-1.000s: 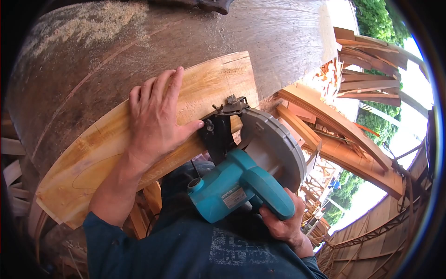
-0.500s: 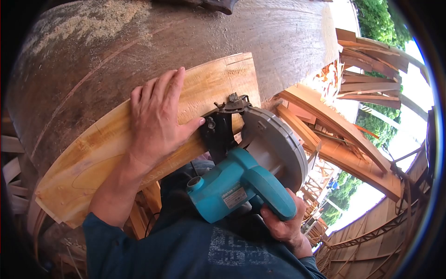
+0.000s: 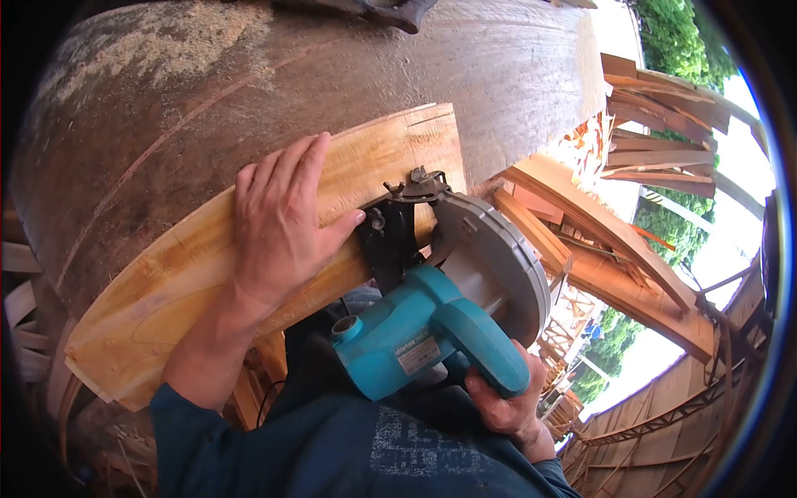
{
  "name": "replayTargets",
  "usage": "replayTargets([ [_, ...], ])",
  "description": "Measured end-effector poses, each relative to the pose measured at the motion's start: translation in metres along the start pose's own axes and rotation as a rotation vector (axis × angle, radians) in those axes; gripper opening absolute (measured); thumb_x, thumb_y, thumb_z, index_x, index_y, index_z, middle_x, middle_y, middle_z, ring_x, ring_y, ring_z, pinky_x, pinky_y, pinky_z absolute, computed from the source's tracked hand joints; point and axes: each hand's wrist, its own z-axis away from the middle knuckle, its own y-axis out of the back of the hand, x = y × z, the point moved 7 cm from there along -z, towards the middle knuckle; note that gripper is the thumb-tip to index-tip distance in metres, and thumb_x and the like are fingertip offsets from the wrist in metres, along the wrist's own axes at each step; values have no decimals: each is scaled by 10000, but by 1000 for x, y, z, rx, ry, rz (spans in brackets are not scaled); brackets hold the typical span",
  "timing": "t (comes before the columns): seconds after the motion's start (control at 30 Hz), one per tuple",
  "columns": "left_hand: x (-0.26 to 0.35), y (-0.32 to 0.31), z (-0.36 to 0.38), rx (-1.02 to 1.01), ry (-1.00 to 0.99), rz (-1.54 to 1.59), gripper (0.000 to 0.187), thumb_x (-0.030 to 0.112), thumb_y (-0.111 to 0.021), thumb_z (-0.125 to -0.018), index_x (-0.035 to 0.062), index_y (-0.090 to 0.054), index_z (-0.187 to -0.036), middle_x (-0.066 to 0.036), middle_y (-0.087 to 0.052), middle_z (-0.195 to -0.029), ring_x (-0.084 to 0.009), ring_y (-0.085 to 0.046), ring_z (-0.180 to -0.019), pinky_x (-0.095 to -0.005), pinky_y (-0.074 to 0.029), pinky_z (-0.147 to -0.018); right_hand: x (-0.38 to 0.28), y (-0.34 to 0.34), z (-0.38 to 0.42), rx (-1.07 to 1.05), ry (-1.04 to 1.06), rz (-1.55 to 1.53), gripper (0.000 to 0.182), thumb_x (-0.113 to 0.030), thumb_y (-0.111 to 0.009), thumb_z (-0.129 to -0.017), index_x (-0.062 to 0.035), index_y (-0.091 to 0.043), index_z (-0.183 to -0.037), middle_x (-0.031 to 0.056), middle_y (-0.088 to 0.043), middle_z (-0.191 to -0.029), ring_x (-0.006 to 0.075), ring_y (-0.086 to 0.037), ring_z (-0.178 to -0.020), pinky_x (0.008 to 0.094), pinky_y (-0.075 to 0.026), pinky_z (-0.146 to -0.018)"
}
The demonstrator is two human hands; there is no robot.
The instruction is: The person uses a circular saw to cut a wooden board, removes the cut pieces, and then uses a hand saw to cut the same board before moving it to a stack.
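Flat on a wooden board (image 3: 183, 266) lies my left hand (image 3: 282, 207), its fingers stretched out and the thumb pointing at the saw's black base plate. The board is pale, with one curved edge and a pencil line on its face. My right hand (image 3: 510, 394) is wrapped round the rear handle of a teal circular saw (image 3: 423, 332). The saw's base plate (image 3: 390, 236) rests at the board's near edge, close to its squared right end. A grey guard covers the blade, which is mostly hidden.
A broad brown work surface (image 3: 332, 75) lies under the board, with sawdust (image 3: 178, 33) at the upper left. A dark object (image 3: 390, 10) rests along the far edge. Wooden beams (image 3: 614, 249) and stacked planks (image 3: 660, 124) stand to the right. My body is close behind the saw.
Hands, board and saw hold nearly the same places. The view has shifted very slightly, so the board's far edge appears a little lower.
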Motion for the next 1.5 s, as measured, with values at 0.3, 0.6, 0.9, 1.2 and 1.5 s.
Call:
replayTargets([
  [0.3,-2,1,0,-7,22,27,826,301,-833,-718,30,-492,-1420,-134,-578,-1350,-291,-543,-1225,-429,-359,-1049,-1,0,-3,-15,-12,-34,344,-119,-816,-752,9,-647,-1023,104,-686,-785,211,-677,-661,308,-517,-616],
  [0.6,-5,5,-4,45,29,86,694,265,-828,-732,35,-573,-1335,-136,-636,-1279,-303,-600,-1150,-420,-420,-979,-3,0,-8,-23,-39,-58,357,-113,-813,-743,12,-645,-1032,107,-685,-784,216,-677,-661,310,-519,-619],
  [0.9,-8,8,-8,92,37,112,601,279,-833,-738,37,-638,-1253,-140,-685,-1205,-311,-653,-1069,-405,-462,-919,-9,0,-14,-3,-16,-63,360,-108,-809,-736,13,-645,-1033,105,-681,-778,225,-670,-650,318,-513,-609],
  [1.2,-12,10,-11,101,43,141,530,266,-827,-759,53,-668,-1218,-131,-703,-1189,-296,-676,-1050,-395,-480,-890,-11,1,-19,3,-29,-64,366,-134,-820,-725,8,-648,-1015,104,-680,-764,228,-668,-636,316,-514,-606],
  [1.5,-12,12,-12,131,43,162,452,232,-811,-779,48,-690,-1173,-125,-720,-1159,-277,-695,-1040,-380,-494,-870,-15,1,-24,0,-85,-100,344,-144,-811,-736,6,-651,-1002,95,-676,-748,217,-663,-616,305,-509,-587],
])
